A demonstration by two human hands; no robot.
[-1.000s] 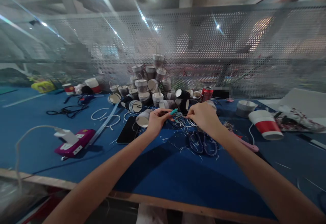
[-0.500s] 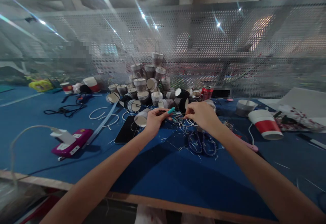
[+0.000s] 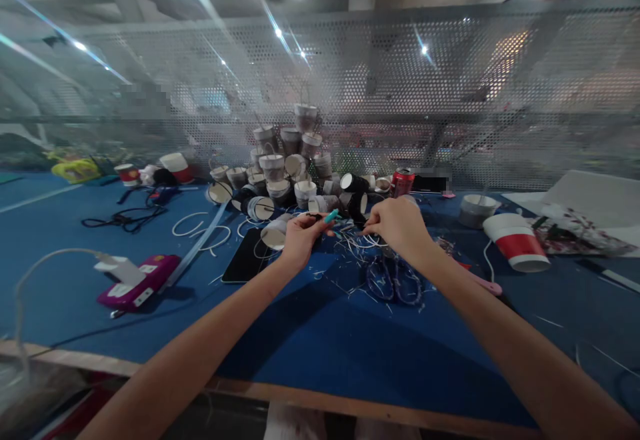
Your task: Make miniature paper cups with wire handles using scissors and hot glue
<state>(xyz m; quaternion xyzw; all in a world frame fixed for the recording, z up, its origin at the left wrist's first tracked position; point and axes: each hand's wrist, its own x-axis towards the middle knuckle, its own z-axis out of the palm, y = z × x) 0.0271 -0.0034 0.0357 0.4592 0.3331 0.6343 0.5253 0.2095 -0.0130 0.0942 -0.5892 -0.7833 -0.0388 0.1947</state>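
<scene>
My left hand is closed in a pinch above the middle of the blue table. A thin dark cord shows at its fingers, and a long teal tip juts from the thumb; whether that is a nail or a small object I cannot tell. Opposite, my right hand is also closed, thumb against fingers, and what it pinches is too small to make out. Between and below the hands lie white strand scraps and scissors with purple-blue handles. A fabric-wrapped cup lies beside my left hand.
Behind my hands rises a pile of wrapped cups with a red can alongside. Left are a black phone and a purple power strip with a charger. A red-and-white paper cup lies right. A perforated screen stands behind.
The whole view has shifted slightly, so things on the table appear a little further left. Both hands keep their pinched poses, with only small finger movement.
</scene>
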